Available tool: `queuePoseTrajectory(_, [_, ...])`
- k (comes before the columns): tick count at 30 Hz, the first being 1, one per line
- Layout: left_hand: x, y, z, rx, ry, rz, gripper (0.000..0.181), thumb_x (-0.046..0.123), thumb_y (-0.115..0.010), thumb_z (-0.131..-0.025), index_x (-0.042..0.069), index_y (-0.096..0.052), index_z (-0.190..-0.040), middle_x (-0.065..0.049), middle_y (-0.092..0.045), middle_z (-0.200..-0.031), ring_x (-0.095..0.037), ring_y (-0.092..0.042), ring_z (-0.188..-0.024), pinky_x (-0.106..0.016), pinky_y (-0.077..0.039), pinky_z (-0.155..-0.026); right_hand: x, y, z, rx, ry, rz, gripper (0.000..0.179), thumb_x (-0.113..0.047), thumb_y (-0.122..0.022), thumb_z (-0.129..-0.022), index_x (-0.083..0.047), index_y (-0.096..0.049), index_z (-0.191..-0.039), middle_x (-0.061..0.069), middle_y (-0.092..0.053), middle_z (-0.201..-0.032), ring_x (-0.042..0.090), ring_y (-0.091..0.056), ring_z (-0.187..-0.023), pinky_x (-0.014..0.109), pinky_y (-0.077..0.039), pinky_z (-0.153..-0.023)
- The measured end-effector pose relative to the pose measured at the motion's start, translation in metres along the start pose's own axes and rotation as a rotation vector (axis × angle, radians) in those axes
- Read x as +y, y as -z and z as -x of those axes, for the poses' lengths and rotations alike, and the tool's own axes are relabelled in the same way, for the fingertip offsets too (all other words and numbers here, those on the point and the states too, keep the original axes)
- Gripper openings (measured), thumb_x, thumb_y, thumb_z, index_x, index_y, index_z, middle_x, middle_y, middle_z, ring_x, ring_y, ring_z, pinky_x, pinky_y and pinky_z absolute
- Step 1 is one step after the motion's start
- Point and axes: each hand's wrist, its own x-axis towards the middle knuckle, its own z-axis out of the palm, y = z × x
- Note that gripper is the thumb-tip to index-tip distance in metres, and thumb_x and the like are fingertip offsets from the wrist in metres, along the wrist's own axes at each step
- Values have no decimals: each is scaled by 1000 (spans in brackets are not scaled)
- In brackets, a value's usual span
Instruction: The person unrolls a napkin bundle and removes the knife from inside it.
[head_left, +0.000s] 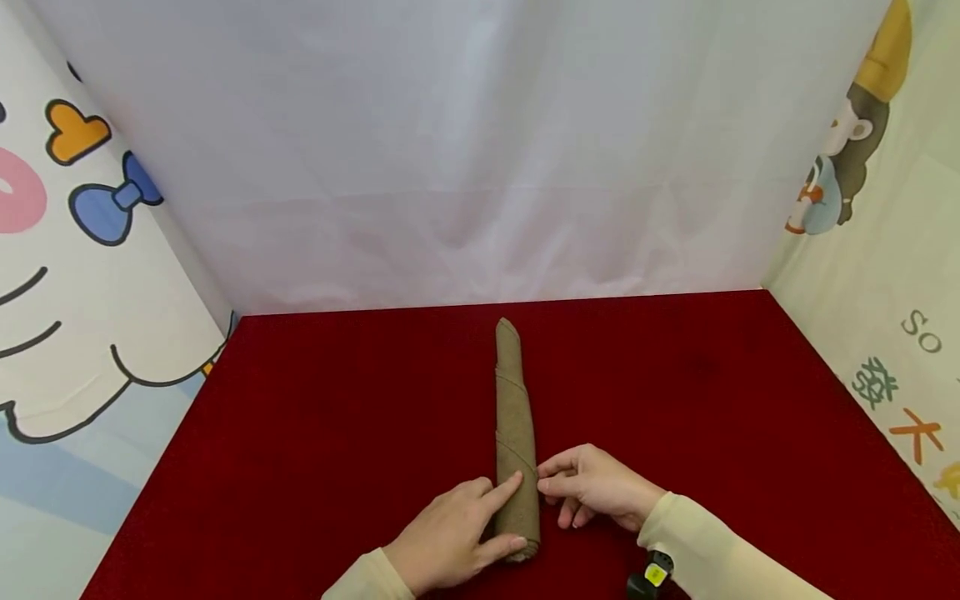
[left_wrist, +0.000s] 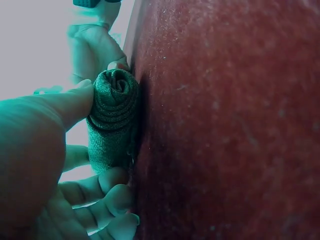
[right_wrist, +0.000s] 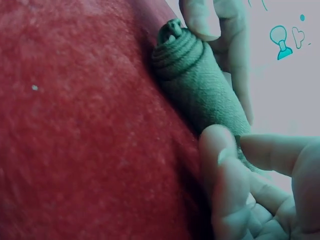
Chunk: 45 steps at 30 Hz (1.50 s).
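A rolled brown cloth [head_left: 514, 417] lies lengthwise on the red table top, thick at the near end and tapering to a point at the far end. Spiral layers show at its near end in the left wrist view. My left hand [head_left: 453, 529] rests on the roll from the left, index finger stretched across the top and thumb near the end; its other fingers [left_wrist: 119, 197] lie low beside it. At the roll's right side my right hand [head_left: 596, 487] pinches the cloth's edge between thumb and index finger, partly hidden in the right wrist view.
The red table covering [head_left: 337, 400] surrounds the roll. A white curtain [head_left: 480, 167] stands behind the table, and printed panels [head_left: 900, 275] flank it. A dark wrist device [head_left: 651, 575] with a yellow face sits at the right sleeve.
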Motion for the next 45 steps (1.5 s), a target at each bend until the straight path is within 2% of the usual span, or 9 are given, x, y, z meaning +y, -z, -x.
queuePoseTrajectory(4, [-2,-1,-1,47,-52,-30,71,58,-48,-93,12,-41,-147,8,-49,-89,-2,-38,-67,-16,-37,-59,0,-2,1,-33,1,-3,37,-20,-67,-91,1,-62,-121,11,-65,-81,12,-62,-53,22,-49,-46])
queuePoseTrajectory(8, [-2,0,-1,70,-65,-48,72,58,-48,-93,10,-42,-146,8,-49,-89,-2,-37,-67,-16,-37,-59,-1,-2,2,-57,-3,-15,33,-18,-67,-91,0,-63,-118,11,-64,-77,10,-60,-51,21,-48,-45])
queuePoseTrajectory(18, [0,4,-1,51,-61,-64,71,56,-49,-94,9,-41,-147,7,-50,-90,-2,-38,-67,-16,-37,-59,-1,-6,1,-76,-14,-35,26,-17,-66,-92,0,-60,-111,8,-60,-71,10,-58,-47,21,-46,-43])
queuePoseTrajectory(24, [0,5,0,45,-52,-67,70,55,-50,-94,9,-42,-146,6,-51,-92,-3,-38,-68,-17,-38,-61,-2,-7,-1,-81,-12,-17,19,-18,-58,-98,-2,-59,-107,7,-58,-71,11,-58,-49,20,-46,-43])
queuePoseTrajectory(36, [4,4,-1,28,-27,-78,69,53,-55,-93,9,-44,-145,6,-51,-91,-3,-38,-67,-17,-37,-59,-4,-8,-1,-188,-20,-45,16,-14,-45,-102,-1,-50,-94,8,-55,-81,12,-57,-55,22,-47,-47])
queuePoseTrajectory(41, [4,4,2,25,-4,-68,70,54,-56,-92,10,-43,-145,6,-52,-92,-3,-39,-68,-18,-38,-60,-7,-5,1,-177,1,-24,18,-18,-52,-100,0,-55,-98,10,-57,-83,13,-57,-56,23,-47,-47])
queuePoseTrajectory(45, [6,1,2,38,53,-17,81,64,-55,-87,9,-44,-145,2,-61,-101,-5,-53,-79,-24,-47,-68,-7,-3,2,-153,38,18,22,-21,-64,-94,-2,-62,-106,10,-62,-82,13,-58,-56,23,-47,-46])
